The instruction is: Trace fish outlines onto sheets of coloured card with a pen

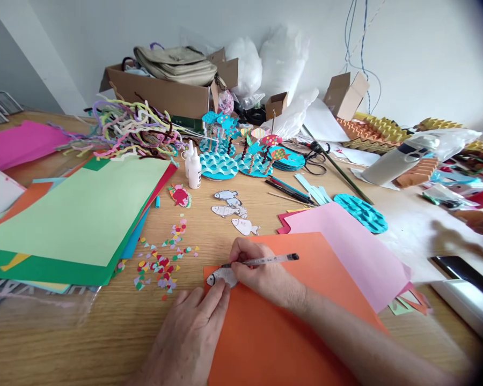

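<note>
My right hand (257, 268) is closed around a clear-barrelled pen (270, 260), its dark capped end pointing right. The pen's tip end is at the upper edge of a grey-white paper fish cutout (216, 276). That fish lies on a sheet of orange paper (261, 338), near its far left corner. With fingers stretched out flat, my left hand (195, 327) presses the fish's lower edge against the sheet. Part of the fish is hidden under my fingers. Beyond my hands lie several more paper fish cutouts (244, 227) and a stack of coloured fish pieces (181, 196).
Small paper confetti (161, 268) is scattered to the left, beside stacked coloured sheets (72, 214). White glue bottles (194, 170) stand near blue fish decorations (219, 165). Pink paper (342, 246) lies at the right, with pens (290, 191) behind it and a phone (459, 268) farther right.
</note>
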A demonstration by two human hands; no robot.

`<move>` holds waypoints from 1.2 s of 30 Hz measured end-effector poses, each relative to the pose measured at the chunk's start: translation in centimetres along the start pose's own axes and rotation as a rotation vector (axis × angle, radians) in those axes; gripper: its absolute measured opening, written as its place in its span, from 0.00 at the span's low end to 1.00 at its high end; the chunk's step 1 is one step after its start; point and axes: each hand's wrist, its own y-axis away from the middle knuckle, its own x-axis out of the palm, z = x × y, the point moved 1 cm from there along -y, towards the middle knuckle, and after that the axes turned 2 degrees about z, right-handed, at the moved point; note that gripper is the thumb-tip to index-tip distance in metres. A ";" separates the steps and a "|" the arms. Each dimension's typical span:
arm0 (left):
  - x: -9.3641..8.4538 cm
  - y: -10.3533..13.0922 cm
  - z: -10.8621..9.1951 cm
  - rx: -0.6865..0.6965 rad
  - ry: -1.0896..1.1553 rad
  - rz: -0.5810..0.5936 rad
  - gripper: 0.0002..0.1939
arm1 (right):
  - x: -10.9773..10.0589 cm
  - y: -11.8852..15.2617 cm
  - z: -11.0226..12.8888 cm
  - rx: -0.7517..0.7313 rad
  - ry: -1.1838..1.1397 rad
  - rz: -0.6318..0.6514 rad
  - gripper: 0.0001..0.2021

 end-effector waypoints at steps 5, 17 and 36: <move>0.1 0.0 0.0 -0.011 -0.016 -0.010 0.27 | 0.1 0.3 0.0 0.011 0.079 0.014 0.07; -0.1 0.1 0.1 -0.022 0.030 0.006 0.28 | 0.5 0.2 0.0 0.041 0.140 0.058 0.07; 0.5 0.3 -0.1 -0.041 0.022 -0.006 0.24 | 1.5 -0.9 1.1 0.008 0.115 0.226 0.05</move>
